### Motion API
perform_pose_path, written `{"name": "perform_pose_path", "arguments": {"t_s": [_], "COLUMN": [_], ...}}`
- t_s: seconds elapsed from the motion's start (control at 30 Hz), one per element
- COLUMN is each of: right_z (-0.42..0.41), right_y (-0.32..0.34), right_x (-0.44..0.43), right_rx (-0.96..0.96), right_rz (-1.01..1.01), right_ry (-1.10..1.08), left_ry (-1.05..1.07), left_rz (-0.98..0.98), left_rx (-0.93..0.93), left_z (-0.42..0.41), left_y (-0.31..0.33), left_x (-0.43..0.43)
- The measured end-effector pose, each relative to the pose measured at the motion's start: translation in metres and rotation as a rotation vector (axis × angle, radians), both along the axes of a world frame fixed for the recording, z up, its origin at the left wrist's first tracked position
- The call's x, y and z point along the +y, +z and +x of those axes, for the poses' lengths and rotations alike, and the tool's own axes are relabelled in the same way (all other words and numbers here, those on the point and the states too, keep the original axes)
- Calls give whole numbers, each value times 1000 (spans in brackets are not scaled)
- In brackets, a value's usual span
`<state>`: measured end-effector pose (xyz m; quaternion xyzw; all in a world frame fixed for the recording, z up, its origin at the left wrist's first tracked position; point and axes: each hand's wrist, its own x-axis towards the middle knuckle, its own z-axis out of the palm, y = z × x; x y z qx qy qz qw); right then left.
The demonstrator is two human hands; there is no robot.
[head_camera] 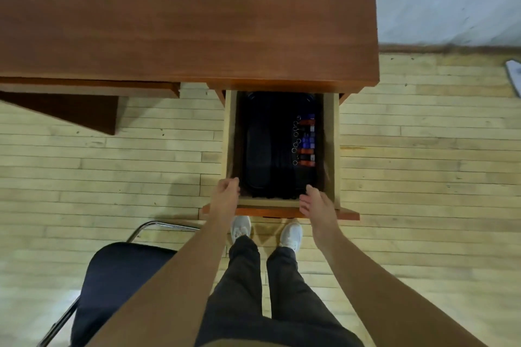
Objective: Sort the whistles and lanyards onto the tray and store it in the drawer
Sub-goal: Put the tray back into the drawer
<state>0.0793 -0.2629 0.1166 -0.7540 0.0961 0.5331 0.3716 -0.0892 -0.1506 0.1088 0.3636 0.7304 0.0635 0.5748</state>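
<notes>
**Operator:** Currently, where does the load sit?

**Technician:** The tray (258, 149) lies inside the open drawer (229, 135), with its far end under the front edge of the counter (183, 14). The whistles (306, 139) stand in one column along the tray's right side. The lanyards (280, 166) lie as dark strips beside them, toward the middle.

**Operator:** Hand status?

**Technician:** The left hand (227, 191) is at the tray's near-left corner, fingers curled. Whether they pinch the rim or only rest against the drawer wall cannot be told. The right hand (315, 203) hovers over the near-right corner, fingers loose and slightly spread, holding nothing.

**Operator:** Likely faults?

**Technician:** Three, as a judgement.
- Closing the drawer with fingers inside would trap them between the drawer front (282, 213) and the counter frame.
- A hard push could slide the whistles out of their column.
- The tray's far end is in shadow. If it rides high, it could catch under the counter.

**Operator:** Clearances?

**Technician:** The tray nearly fills the drawer side to side, leaving narrow gaps at both walls. The drawer front stands just above the person's shoes (240, 229). A chair (118, 276) sits near, behind on the left. Open floor lies to the right.
</notes>
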Motion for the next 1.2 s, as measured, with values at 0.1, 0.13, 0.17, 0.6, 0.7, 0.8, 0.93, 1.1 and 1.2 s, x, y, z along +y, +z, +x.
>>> {"name": "perform_pose_path", "arguments": {"t_s": [0.1,0.13,0.17,0.6,0.7,0.8,0.93,1.1,1.2], "right_z": [-15,-18,-21,0,6,16,33,57,72], "right_y": [13,14,15,-3,-8,-14,-20,-24,-25], "right_x": [-17,-23,-28,-20,-12,3,29,65,90], "right_rx": [41,63,95,347,357,359,346,356,350], "right_rz": [1,-14,-32,58,90,121,172,243,277], "right_ry": [-6,-39,-72,-512,-494,-508,-536,-495,-464], "left_ry": [107,131,166,601,612,610,622,578,569], "left_rz": [-86,-117,-156,-331,-313,-292,-252,-209,-172], "left_rx": [1,13,15,-399,-440,-473,-514,-577,-595], "left_z": [-8,-12,-16,-28,-26,-18,-4,15,28], "left_y": [8,9,8,-5,-10,-13,-18,-20,-21], "left_x": [-15,-20,-24,-26,-18,-3,23,60,84]}}
